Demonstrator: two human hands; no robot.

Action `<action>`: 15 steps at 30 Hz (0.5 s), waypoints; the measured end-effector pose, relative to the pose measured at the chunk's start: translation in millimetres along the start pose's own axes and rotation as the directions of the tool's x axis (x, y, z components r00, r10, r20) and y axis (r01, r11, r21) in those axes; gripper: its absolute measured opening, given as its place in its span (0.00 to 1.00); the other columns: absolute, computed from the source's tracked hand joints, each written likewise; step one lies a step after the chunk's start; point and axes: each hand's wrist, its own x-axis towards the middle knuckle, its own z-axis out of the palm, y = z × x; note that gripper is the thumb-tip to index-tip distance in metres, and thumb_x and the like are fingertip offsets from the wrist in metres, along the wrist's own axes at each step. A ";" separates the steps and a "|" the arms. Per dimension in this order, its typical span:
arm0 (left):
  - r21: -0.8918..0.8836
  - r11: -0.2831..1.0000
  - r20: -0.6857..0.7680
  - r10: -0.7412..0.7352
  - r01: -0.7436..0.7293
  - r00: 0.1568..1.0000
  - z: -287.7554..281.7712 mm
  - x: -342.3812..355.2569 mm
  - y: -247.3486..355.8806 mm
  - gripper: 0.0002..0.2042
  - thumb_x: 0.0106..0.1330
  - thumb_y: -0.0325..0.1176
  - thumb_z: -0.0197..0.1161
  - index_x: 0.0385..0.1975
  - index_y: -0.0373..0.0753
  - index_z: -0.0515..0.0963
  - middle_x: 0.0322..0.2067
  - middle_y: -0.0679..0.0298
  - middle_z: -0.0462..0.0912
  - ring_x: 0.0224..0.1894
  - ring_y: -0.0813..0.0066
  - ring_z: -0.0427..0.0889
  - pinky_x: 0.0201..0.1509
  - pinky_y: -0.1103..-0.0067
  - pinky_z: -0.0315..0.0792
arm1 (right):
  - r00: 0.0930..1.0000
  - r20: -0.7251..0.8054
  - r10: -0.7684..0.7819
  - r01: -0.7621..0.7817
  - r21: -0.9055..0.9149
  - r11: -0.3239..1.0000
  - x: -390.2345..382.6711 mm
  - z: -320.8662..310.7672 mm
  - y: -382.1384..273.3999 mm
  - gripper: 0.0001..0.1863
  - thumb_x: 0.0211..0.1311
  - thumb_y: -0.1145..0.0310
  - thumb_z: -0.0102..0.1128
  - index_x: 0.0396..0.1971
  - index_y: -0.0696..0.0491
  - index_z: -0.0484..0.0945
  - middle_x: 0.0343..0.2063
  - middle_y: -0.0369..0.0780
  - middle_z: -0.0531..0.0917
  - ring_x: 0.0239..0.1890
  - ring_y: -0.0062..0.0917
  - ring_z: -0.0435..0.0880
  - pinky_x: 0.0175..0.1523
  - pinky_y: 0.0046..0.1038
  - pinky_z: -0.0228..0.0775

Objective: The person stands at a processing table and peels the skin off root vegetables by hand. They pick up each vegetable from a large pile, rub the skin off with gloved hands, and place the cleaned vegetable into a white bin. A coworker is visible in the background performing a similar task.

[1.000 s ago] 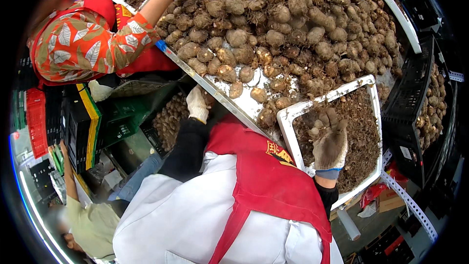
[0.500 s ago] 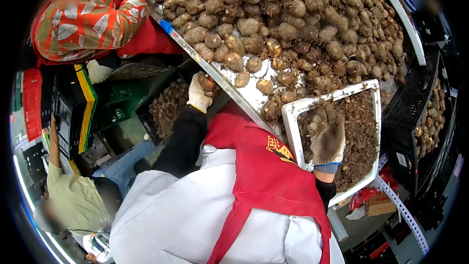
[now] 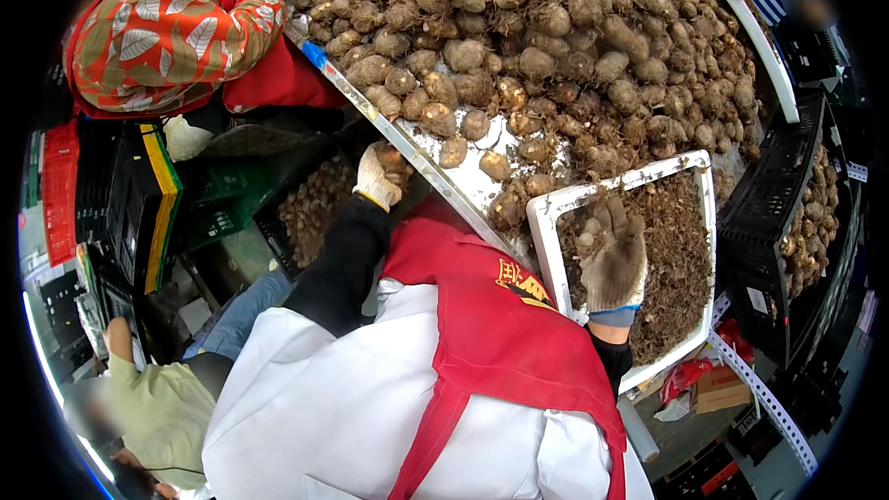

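My left hand [image 3: 378, 176], in a pale knitted glove, is closed on a hairy brown tuber [image 3: 396, 164] just outside the metal edge of a table [image 3: 435, 176], over a dark crate [image 3: 282, 227] of small tubers. My right hand [image 3: 613, 259], in a soiled glove with blue cuff trim, lies open with fingers extended in a white foam box [image 3: 546, 245] of brown root debris and soil [image 3: 671, 268]; small pale tubers lie beside its fingers. A large heap of fibrous tubers [image 3: 556, 46] covers the tabletop, with bare white patches near the front edge.
A co-worker in orange patterned sleeves [image 3: 171, 32] stands at upper left; another in a pale green shirt [image 3: 153, 417] is at lower left. Stacked crates [image 3: 139, 208] stand left. A black crate of tubers [image 3: 773, 227], cardboard [image 3: 722, 389] and a perforated strip [image 3: 769, 407] are right.
My left hand has shifted slightly up with the tuber; my right hand moves slightly left within the box. The upper co-worker's arms have drawn back toward the top left; the lower one has shifted.
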 end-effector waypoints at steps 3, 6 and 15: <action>0.215 0.974 -0.267 0.134 -0.076 0.954 16.4 -7.9 -0.9 0.17 0.78 0.46 0.44 0.43 0.41 0.77 0.31 0.62 0.83 0.19 0.67 0.79 0.16 0.76 0.70 | 0.998 0.060 0.015 -0.015 -0.004 1.000 -0.2 1.0 1.7 0.26 0.78 0.50 0.52 0.56 0.59 0.78 0.44 0.43 0.84 0.43 0.32 0.81 0.42 0.32 0.76; 0.128 0.985 -0.196 0.138 -0.114 0.971 57.7 -57.8 2.2 0.17 0.74 0.47 0.54 0.38 0.37 0.79 0.28 0.58 0.84 0.21 0.65 0.83 0.19 0.73 0.78 | 0.997 0.080 0.009 -0.011 0.025 1.000 -0.1 -4.7 -2.2 0.25 0.79 0.52 0.51 0.57 0.60 0.77 0.44 0.44 0.84 0.43 0.34 0.82 0.42 0.32 0.77; -0.177 0.901 0.333 -0.324 0.396 0.886 167.3 -86.0 6.1 0.35 0.69 0.64 0.58 0.52 0.32 0.80 0.44 0.45 0.86 0.24 0.61 0.83 0.14 0.83 0.72 | 0.946 0.004 -0.323 0.294 -0.425 0.856 -12.5 30.9 -2.2 0.25 0.71 0.57 0.63 0.57 0.61 0.76 0.43 0.40 0.83 0.40 0.23 0.81 0.41 0.25 0.74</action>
